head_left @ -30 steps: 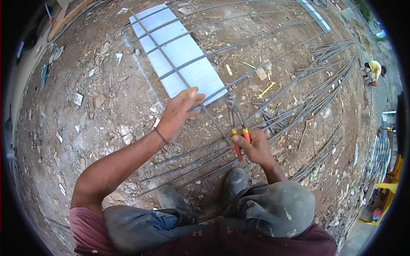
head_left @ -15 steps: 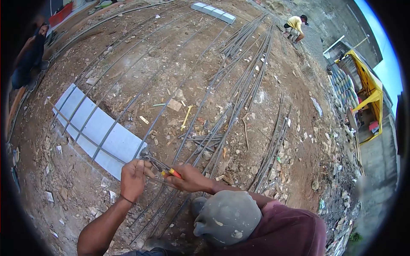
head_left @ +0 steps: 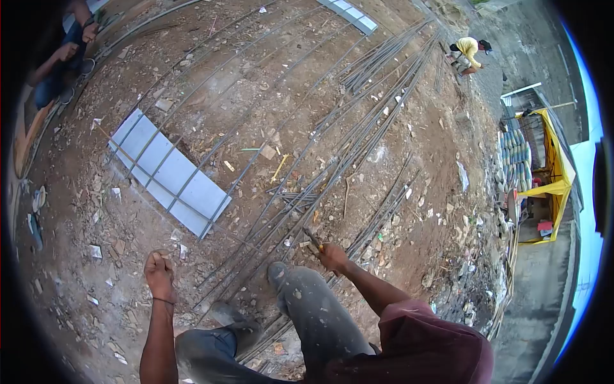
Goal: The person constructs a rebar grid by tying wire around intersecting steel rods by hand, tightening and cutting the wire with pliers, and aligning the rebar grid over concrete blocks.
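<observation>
My right hand (head_left: 333,258) is closed around the handles of a pair of pliers (head_left: 313,239), whose dark jaws point up and left over the long steel bars (head_left: 300,221). Away to the left, my left hand (head_left: 159,275) is held above the dirt with its fingers curled in. Whatever sits between those fingers, if anything, is too small to make out. Just beyond it lies a pale grey board (head_left: 169,173), crossed by several thin bars and one bar laid along its length.
A second pale board (head_left: 352,14) lies at the far end of the bars. One person (head_left: 61,57) is at the upper left; another, in a yellow shirt (head_left: 467,50), bends over at upper right. A yellow canopy (head_left: 558,173) stands right. Rubble and scraps litter the ground.
My hands were together by the board's near corner, with the pliers between them. They have since parted: the right went right with the pliers, the left went left and nearer to me.
</observation>
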`<control>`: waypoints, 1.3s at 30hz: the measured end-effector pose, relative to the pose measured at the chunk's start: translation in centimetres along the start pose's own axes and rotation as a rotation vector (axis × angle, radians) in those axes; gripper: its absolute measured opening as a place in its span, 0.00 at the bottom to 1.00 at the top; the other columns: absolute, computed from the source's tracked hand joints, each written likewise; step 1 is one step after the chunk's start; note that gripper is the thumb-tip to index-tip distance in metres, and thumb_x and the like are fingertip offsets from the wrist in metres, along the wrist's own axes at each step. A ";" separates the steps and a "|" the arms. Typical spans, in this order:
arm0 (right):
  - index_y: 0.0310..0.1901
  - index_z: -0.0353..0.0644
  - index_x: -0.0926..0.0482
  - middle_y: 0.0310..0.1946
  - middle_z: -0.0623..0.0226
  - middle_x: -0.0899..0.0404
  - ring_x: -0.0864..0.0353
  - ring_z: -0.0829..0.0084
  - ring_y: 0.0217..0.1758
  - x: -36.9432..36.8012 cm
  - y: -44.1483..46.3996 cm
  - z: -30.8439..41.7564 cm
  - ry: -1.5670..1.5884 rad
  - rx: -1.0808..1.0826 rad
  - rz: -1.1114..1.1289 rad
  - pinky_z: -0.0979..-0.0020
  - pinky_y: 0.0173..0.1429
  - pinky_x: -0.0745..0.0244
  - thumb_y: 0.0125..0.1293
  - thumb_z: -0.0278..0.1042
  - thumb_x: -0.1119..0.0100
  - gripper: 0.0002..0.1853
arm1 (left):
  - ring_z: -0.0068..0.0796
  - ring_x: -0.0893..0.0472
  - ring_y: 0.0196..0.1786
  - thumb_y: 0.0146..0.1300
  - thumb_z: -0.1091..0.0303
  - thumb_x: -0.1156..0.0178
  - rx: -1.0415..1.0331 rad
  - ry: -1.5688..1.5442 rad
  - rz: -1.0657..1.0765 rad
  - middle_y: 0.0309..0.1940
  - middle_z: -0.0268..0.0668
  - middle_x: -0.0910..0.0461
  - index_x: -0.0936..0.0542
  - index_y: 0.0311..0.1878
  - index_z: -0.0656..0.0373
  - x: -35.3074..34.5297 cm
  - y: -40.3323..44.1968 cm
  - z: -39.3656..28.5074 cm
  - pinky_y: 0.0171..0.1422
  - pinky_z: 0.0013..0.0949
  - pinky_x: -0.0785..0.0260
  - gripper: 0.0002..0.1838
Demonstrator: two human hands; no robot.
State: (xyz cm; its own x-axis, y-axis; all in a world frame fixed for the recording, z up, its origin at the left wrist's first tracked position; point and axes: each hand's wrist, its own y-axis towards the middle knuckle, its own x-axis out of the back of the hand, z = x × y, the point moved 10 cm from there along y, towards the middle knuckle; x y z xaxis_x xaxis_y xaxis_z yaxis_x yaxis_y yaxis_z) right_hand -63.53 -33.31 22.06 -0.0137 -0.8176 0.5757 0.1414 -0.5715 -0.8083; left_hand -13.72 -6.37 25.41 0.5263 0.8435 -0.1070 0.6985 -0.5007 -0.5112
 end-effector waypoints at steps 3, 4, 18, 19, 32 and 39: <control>0.34 0.23 0.19 0.25 0.46 0.14 0.13 0.57 0.18 -0.8 -8.9 -11.1 0.035 -0.178 0.190 0.59 0.26 0.15 0.71 0.38 0.43 0.20 | 0.15 0.39 0.24 0.83 0.56 0.51 0.084 0.176 -0.422 0.21 0.23 0.34 0.21 0.36 0.56 13.6 -12.8 -0.5 0.29 0.29 0.47 0.19; 0.30 0.26 0.20 0.23 0.49 0.15 0.13 0.55 0.19 -2.4 -11.1 -17.6 0.090 -0.245 0.199 0.56 0.23 0.17 0.72 0.39 0.42 0.20 | 0.17 0.39 0.27 0.81 0.57 0.51 0.056 0.260 -0.565 0.21 0.24 0.36 0.22 0.33 0.58 16.2 -18.3 -3.0 0.33 0.31 0.44 0.20; 0.38 0.32 0.17 0.27 0.54 0.17 0.15 0.59 0.27 12.0 -40.6 -13.1 -0.139 0.013 0.350 0.57 0.25 0.26 0.69 0.37 0.35 0.13 | 0.57 0.14 0.51 0.67 0.59 0.47 0.639 0.663 -0.770 0.45 0.54 0.13 0.12 0.45 0.59 26.7 -68.5 -6.2 0.55 0.53 0.23 0.18; 0.38 0.32 0.17 0.26 0.54 0.17 0.15 0.60 0.27 12.2 -39.2 -12.2 -0.098 0.037 0.313 0.57 0.25 0.26 0.69 0.36 0.36 0.13 | 0.55 0.14 0.53 0.66 0.59 0.46 0.687 0.628 -0.849 0.46 0.52 0.13 0.11 0.46 0.58 25.5 -69.6 -5.4 0.56 0.52 0.22 0.18; 0.28 0.38 0.25 0.16 0.62 0.27 0.25 0.65 0.15 22.3 -35.1 3.0 0.479 0.043 0.097 0.60 0.19 0.28 0.68 0.31 0.41 0.11 | 0.43 0.13 0.47 0.66 0.62 0.40 0.903 0.078 -0.771 0.43 0.42 0.11 0.12 0.49 0.56 17.7 -72.2 8.5 0.51 0.46 0.25 0.14; 0.37 0.36 0.23 0.21 0.58 0.23 0.23 0.62 0.17 15.3 -37.9 2.7 0.593 -0.195 0.152 0.59 0.21 0.27 0.69 0.32 0.40 0.08 | 0.40 0.14 0.41 0.66 0.68 0.38 0.857 -0.429 -0.965 0.38 0.42 0.11 0.12 0.47 0.58 27.7 -67.3 8.4 0.39 0.44 0.25 0.11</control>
State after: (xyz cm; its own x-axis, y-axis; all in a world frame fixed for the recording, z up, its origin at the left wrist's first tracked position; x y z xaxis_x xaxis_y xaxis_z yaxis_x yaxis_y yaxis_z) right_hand -66.47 -24.00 61.83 -0.5604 -0.7585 0.3325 0.0028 -0.4032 -0.9151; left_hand -50.17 52.35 49.71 -0.2974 0.8588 0.4171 0.0992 0.4623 -0.8812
